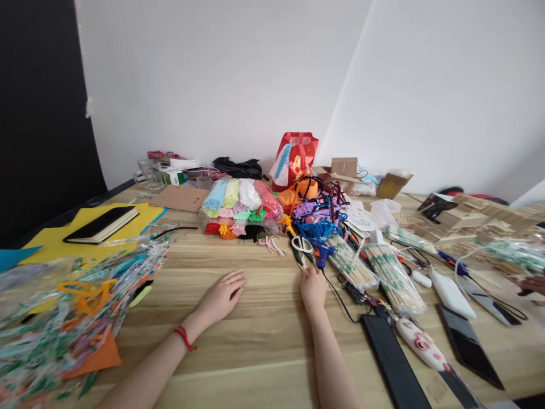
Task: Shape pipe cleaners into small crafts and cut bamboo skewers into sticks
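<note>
My left hand lies flat on the bare wooden tabletop, its fingers stretched out and holding nothing. My right hand is at the middle of the table with its fingers bent. Thin pale pieces run up to its fingertips; what the fingers hold is partly hidden. Just beyond are white scissor handles. A blue glue gun lies right beside these handles, its black cable trailing past my right hand. Behind stands a clear bag of colourful pipe cleaners, with loose pink pieces in front.
At left are plastic wrappers, yellow sheets and a black notebook. On the right lie bagged wooden sticks, a black phone-like slab and a white power bank. A red bag stands at the back. Another person's hand shows at far right.
</note>
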Action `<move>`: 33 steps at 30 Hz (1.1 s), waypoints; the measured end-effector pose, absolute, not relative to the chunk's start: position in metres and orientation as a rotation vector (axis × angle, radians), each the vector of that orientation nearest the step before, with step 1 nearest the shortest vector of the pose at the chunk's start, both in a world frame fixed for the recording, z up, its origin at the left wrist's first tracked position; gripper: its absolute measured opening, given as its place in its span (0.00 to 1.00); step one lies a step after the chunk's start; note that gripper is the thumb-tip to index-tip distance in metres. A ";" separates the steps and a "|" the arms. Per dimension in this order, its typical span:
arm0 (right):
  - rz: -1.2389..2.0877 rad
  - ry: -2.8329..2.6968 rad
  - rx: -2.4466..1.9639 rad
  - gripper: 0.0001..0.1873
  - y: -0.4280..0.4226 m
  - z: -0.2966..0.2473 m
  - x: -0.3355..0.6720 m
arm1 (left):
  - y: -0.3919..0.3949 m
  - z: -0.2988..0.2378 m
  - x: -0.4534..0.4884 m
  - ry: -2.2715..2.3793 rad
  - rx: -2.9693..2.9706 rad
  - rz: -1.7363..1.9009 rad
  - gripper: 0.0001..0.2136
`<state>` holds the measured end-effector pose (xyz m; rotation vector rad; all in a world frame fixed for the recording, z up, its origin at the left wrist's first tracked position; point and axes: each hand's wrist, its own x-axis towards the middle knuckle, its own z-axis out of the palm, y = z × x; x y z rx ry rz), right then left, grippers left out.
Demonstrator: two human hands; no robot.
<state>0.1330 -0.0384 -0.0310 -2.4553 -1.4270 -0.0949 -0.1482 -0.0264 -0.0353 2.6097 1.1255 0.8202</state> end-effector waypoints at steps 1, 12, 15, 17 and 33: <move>-0.084 -1.447 -2.455 0.16 -0.040 -0.030 0.131 | -0.026 -0.036 -0.149 1.121 2.609 0.822 0.14; -0.102 -1.451 -2.532 0.21 -0.055 -0.029 0.089 | -0.025 -0.037 -0.149 1.119 2.605 0.812 0.14; -0.066 -1.555 -2.447 0.22 -0.060 -0.028 0.071 | -0.025 -0.039 -0.149 1.116 2.602 0.823 0.14; -0.047 -1.619 -2.362 0.23 -0.059 -0.025 0.067 | -0.025 -0.039 -0.150 1.121 2.596 0.823 0.14; -0.234 -1.306 -2.518 0.18 -0.045 -0.028 0.125 | -0.028 -0.033 -0.150 1.150 2.589 0.762 0.15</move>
